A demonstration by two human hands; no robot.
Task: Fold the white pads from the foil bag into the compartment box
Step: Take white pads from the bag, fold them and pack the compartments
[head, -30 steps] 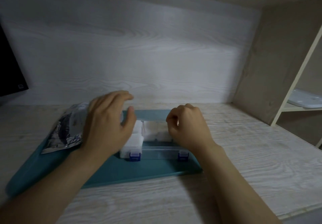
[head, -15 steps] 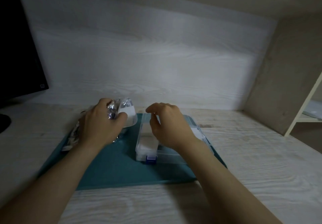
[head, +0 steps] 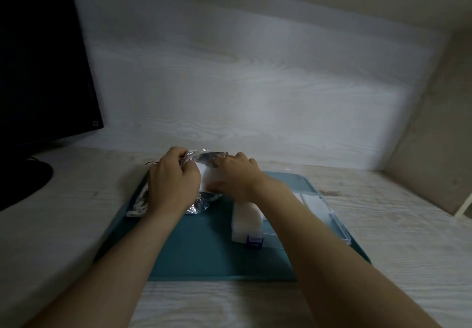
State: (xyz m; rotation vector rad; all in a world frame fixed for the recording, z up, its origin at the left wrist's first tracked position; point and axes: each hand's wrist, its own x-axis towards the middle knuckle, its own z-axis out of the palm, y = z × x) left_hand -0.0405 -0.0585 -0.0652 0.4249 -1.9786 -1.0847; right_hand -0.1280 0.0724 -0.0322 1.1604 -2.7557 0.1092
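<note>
Presently a fresh pad is being drawn out, so the step in hand is judged to be the taking, not yet the folding. The crinkled silver foil bag (head: 203, 201) is lying at the far left part of the flat teal tray (head: 204, 256), and its mouth is gripped by the left hand (head: 173, 184), whose fingers are curled round the foil edge. A soft white pad (head: 204, 175) is seen half out of this mouth, between the two hands; it is held by the right hand (head: 236, 178), whose fingers are closed on its right side. The clear plastic compartment box (head: 334, 221) with blue latches is placed on the right part of the same tray, near the bag, and is partly hidden under the right forearm. Its left compartment is already filled with folded white pads (head: 245, 221); the others cannot be judged well. For the next move, the pad must be pulled fully free while the bag is pressed down, and then it must be folded small enough for a free compartment.
</note>
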